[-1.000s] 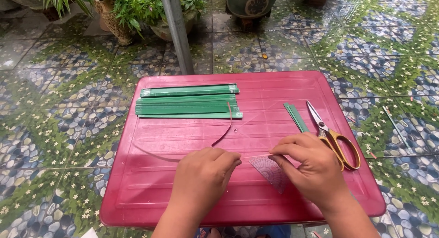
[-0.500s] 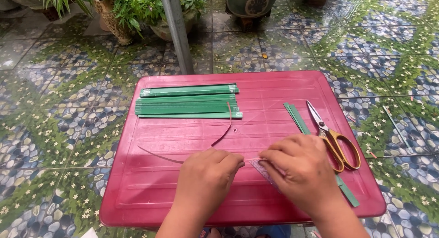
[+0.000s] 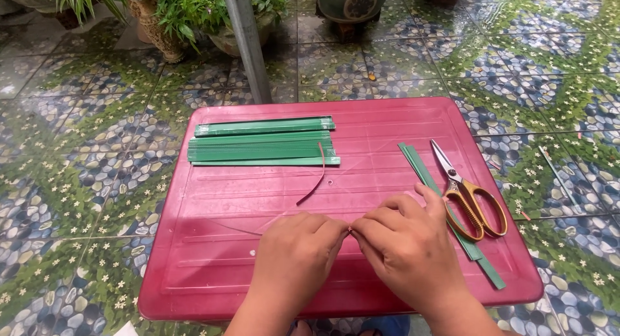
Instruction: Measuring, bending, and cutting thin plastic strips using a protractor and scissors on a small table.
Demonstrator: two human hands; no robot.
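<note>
Both hands are working over the near part of a red plastic table, close to its near edge. The left hand and the right hand are meeting fingertip to fingertip, and between them they are pinching something very small and reddish. The fingers of both hands are closing tightly on it, but it is too small to tell what exactly it is. A thin dark red strip is lying on the table just beyond the left hand, curving toward the far edge; I cannot tell if it is joining the pinched piece.

Near the far left corner, a stack of long green strips is lying flat, with its long sides parallel to the far edge. Along the right edge, a pair of scissors with yellow handles is resting with the blades closed and pointing to the far side. Under and beside the scissors, two more green strips are lying diagonally, reaching toward the near right corner. The right hand is near the scissors but not touching them.

The table is standing on a floor of tiles with a green and blue pebble pattern. Behind the far edge, a grey metal pole and some potted plants are standing.
</note>
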